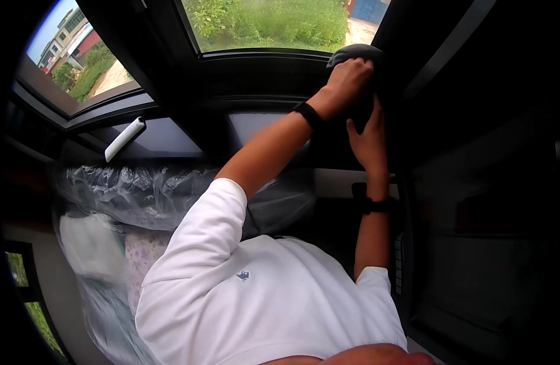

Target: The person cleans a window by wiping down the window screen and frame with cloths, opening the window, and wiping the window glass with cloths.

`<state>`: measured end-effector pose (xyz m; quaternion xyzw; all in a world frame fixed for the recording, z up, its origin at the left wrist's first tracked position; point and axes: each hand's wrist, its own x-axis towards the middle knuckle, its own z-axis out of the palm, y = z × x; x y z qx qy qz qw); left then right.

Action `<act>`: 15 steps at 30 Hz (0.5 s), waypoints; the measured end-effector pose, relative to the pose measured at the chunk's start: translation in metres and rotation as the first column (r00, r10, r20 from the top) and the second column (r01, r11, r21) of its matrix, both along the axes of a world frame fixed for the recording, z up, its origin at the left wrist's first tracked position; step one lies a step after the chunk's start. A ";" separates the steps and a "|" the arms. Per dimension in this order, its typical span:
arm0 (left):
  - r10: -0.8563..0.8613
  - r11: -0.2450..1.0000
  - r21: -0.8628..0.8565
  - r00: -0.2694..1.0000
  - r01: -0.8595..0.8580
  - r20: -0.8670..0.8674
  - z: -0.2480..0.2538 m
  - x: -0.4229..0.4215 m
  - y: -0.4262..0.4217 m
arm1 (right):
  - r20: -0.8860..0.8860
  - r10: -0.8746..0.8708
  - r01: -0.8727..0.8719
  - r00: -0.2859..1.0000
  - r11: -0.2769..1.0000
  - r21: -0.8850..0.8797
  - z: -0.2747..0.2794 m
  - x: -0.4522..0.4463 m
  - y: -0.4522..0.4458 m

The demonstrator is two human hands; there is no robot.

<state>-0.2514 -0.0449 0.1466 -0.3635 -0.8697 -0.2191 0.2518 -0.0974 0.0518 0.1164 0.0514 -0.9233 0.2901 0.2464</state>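
My left hand [352,79] is closed on a dark grey cloth [355,55], pressing it to the lower right corner of the window [268,27]. A black band circles my left wrist. Just below it, my right hand [370,141] reaches up along the dark frame with its thumb apart from its fingers. Its fingertips lie in shadow, and nothing shows in its grasp. A black watch [368,199] is on my right wrist. Part of the cloth is hidden by my left fingers.
A white handle-like piece [125,139] slants on the dark frame at left, beneath a second window [79,61]. Clear plastic sheeting [140,194] covers a floral-patterned item [145,252] below it. Dark surfaces fill the right side.
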 end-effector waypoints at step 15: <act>0.496 0.868 0.050 0.869 -0.495 -0.004 0.003 0.044 -0.183 | 0.338 0.196 -0.313 0.921 0.887 0.339 -0.002 -0.029 -0.110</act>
